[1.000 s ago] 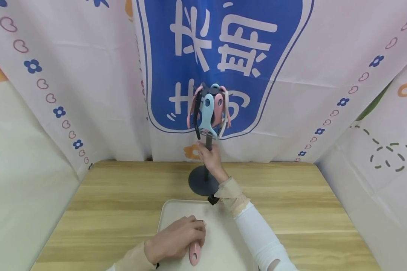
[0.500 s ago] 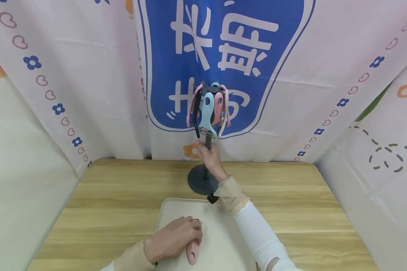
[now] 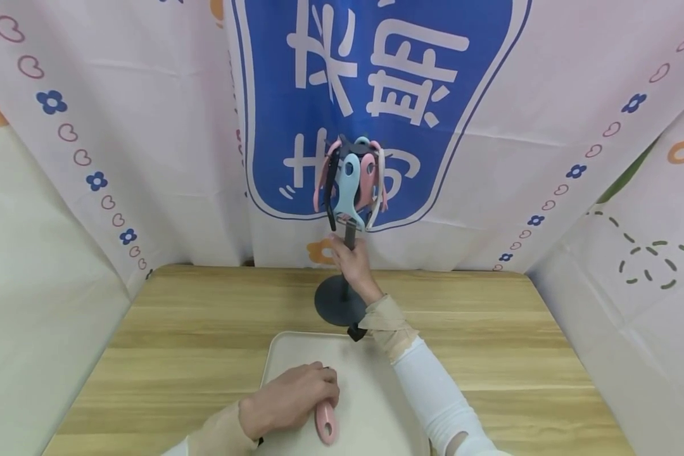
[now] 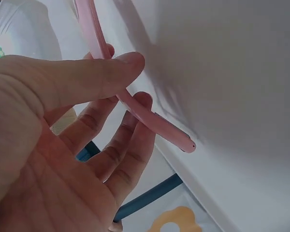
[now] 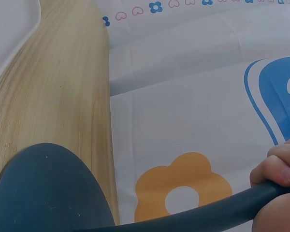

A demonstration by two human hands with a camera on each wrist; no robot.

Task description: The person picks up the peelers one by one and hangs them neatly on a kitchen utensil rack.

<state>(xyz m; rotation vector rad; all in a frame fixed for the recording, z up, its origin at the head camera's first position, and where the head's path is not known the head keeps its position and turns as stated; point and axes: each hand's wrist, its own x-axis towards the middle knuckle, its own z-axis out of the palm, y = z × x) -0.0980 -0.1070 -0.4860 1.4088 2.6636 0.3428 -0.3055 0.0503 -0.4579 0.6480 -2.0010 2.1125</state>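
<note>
My left hand (image 3: 293, 396) pinches a pink peeler (image 3: 326, 423) over the cream tray; its handle with a hole points toward me. In the left wrist view the curved peeler (image 4: 152, 118) lies between thumb and fingers, its head end sticking out past the fingertips. At the back of the table, my right hand (image 3: 356, 269) grips the dark pole (image 5: 198, 215) of a rotating-style rack just under its top. Around that top hang several peelers (image 3: 349, 183) in light blue, pink, black and white. The rack's round dark base (image 3: 333, 303) stands on the table.
The cream tray (image 3: 370, 380) lies on the wooden table (image 3: 490, 342), in front of the rack base. Behind the table hangs a printed white curtain (image 3: 490, 177) with a blue sign. More white cloth walls close off both sides.
The left hand, with the peeler, has shifted slightly left over the tray. The right hand keeps its grip on the pole, and the head view has moved a little.
</note>
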